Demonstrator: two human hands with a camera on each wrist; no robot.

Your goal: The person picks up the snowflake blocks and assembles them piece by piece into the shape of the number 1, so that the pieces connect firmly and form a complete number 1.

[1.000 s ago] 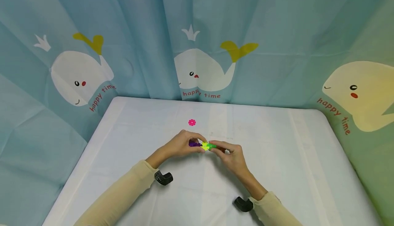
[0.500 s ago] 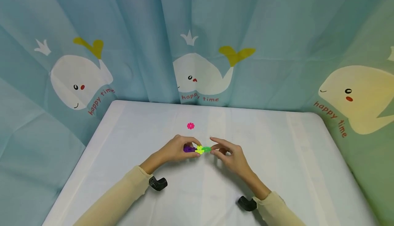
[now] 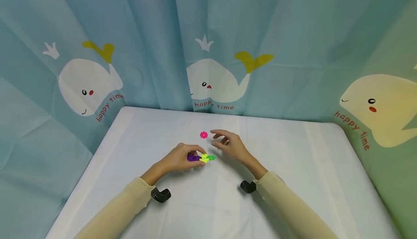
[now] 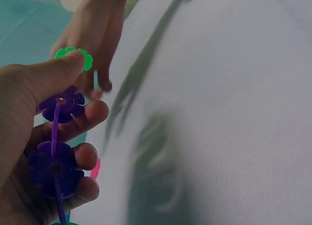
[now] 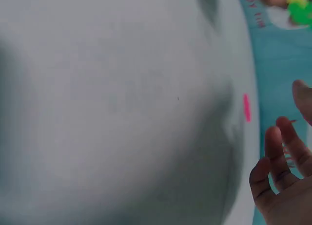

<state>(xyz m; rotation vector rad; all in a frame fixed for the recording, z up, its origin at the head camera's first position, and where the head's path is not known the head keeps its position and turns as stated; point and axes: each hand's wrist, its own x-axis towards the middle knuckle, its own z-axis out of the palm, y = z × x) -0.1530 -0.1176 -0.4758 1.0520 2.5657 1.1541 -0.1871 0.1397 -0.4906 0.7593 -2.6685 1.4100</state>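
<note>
My left hand (image 3: pixel 177 158) pinches a chain of interlocking plastic flower discs over the middle of the table. Purple discs (image 4: pixel 55 169) run along its palm side, followed by a yellow disc (image 3: pixel 204 158) at the fingertips. A green disc (image 3: pixel 212 157) sticks out at the right end. To the right and slightly farther back, my right hand (image 3: pixel 232 145) is raised with its thumb and fingers apart, holding nothing. Just left of its fingertips a pink disc (image 3: pixel 203 135) lies alone on the table. The right wrist view shows that pink disc (image 5: pixel 246 107) nearly edge-on.
A white cloth covers the table (image 3: pixel 280 152), with rounded corners at the back. Behind and along the sides hangs a blue-green curtain (image 3: pixel 150 43) printed with whales. Black wrist devices (image 3: pixel 161 195) sit at both cuffs.
My right hand has let go of the chain's green end and moved back and left toward the pink disc. My left hand has shifted left with the chain.
</note>
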